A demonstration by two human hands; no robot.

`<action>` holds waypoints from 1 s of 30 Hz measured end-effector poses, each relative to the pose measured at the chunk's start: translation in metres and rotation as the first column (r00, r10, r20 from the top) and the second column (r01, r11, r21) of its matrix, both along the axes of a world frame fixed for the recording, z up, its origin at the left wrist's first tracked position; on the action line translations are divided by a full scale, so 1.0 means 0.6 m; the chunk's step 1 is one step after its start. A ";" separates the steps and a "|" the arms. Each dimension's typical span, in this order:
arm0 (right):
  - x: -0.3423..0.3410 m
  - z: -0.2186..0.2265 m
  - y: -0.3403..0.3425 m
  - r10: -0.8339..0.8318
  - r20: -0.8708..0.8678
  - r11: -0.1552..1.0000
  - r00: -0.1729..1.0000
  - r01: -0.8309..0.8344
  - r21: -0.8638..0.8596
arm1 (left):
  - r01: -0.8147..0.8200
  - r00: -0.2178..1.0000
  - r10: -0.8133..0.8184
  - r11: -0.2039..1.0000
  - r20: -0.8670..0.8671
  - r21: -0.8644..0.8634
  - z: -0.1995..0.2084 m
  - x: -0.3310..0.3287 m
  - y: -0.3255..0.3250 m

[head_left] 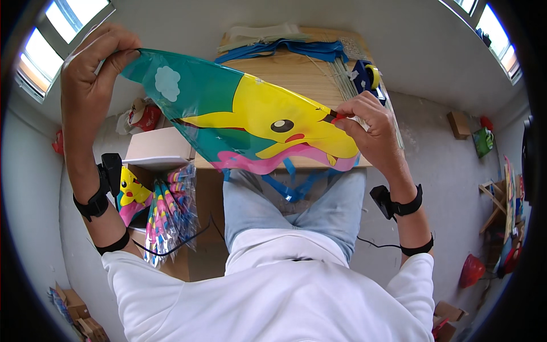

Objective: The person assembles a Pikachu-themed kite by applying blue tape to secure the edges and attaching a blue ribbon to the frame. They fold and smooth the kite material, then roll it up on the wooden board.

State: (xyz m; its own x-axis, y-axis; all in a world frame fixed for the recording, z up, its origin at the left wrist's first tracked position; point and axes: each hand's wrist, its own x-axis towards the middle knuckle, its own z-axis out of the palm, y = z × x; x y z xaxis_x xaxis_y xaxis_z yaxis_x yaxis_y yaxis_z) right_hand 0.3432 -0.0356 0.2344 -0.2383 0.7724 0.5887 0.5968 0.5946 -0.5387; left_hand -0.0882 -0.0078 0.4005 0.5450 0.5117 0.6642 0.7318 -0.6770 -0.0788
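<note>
I hold a colourful plastic kite (239, 119) stretched out in front of me, above my lap. It is teal and green with a yellow cartoon creature, a white cloud and a pink lower edge. My left hand (94, 60) is raised high and pinches the kite's left tip. My right hand (367, 125) grips its right corner, where a thin dark rod end with a red tip shows. Blue ribbon tails (293, 185) hang below the kite over my knees.
A wooden table (296, 74) ahead carries blue strips, thin white rods (342, 77) and a tape roll (371, 77). At my left, an open cardboard box (162, 151) and a stack of packed kites (168, 214). Boxes and bags lie on the grey floor.
</note>
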 end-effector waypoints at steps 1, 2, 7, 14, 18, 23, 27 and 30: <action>-0.003 0.000 0.001 0.001 0.019 1.000 1.000 -0.002 0.017 | 0.003 1.000 -0.003 1.000 -0.002 -0.005 0.002 0.000 -0.002; -0.004 0.003 0.002 0.009 0.031 1.000 0.999 -0.009 0.014 | 0.006 1.000 -0.007 1.000 -0.004 -0.010 0.005 0.000 -0.004; -0.003 -0.001 0.002 0.046 0.074 0.996 0.996 -0.041 -0.078 | -0.001 1.000 0.001 1.000 0.005 0.009 -0.002 0.000 -0.005; 0.021 0.026 -0.013 0.050 0.350 0.995 0.935 -0.016 -0.100 | -0.039 0.999 0.038 0.994 -0.016 -0.098 0.010 -0.018 -0.014; 0.035 0.030 -0.018 -0.024 0.445 0.972 0.895 0.125 -0.200 | -0.048 0.999 0.050 0.994 0.020 -0.099 0.010 -0.019 -0.007; 0.028 0.089 0.042 0.015 0.240 0.644 0.971 0.174 -0.745 | -0.217 0.914 0.240 0.970 -0.326 0.107 -0.007 -0.041 0.045; 0.062 0.056 0.209 -0.002 0.133 0.550 0.991 0.112 -0.828 | -0.353 0.906 0.333 0.935 -0.260 -0.033 -0.066 0.004 0.176; 0.085 0.124 0.386 -0.287 0.079 0.823 0.955 0.288 -0.489 | -0.347 0.905 0.419 0.828 0.073 -0.441 -0.011 0.032 0.300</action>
